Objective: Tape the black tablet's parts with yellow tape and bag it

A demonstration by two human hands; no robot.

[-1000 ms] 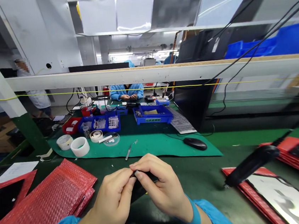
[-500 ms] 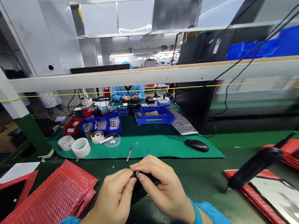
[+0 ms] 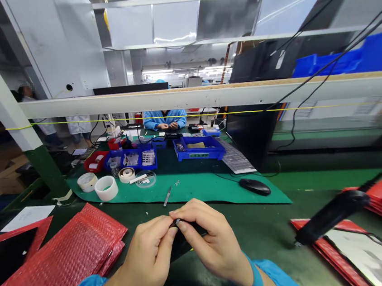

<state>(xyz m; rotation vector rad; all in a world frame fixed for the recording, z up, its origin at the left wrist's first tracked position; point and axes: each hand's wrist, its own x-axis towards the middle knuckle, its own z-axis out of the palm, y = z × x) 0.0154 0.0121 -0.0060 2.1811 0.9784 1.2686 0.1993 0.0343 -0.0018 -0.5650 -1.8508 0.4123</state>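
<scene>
My left hand [image 3: 147, 254] and my right hand [image 3: 211, 241] meet just above the dark green bench, fingertips pressed together. Both pinch a small black part [image 3: 182, 237] held between them; most of it is hidden by the fingers, so its shape is unclear. A pair of metal tweezers [image 3: 167, 195] lies on the green mat [image 3: 195, 185] just beyond my hands. Both wrists wear blue sleeves.
Red bubble-wrap bags [image 3: 63, 261] lie at the left, more red bags [image 3: 356, 253] with a black electric screwdriver [image 3: 331, 217] at the right. Tape rolls [image 3: 106, 188], blue parts trays [image 3: 198, 147], a keyboard [image 3: 235, 159] and a mouse [image 3: 254, 186] sit on the mat. A person in blue works across the bench.
My hands stay pinched together on the small part, almost still. The view has shifted slightly, so things sit a little lower and to the right. A person at the far left has walked.
</scene>
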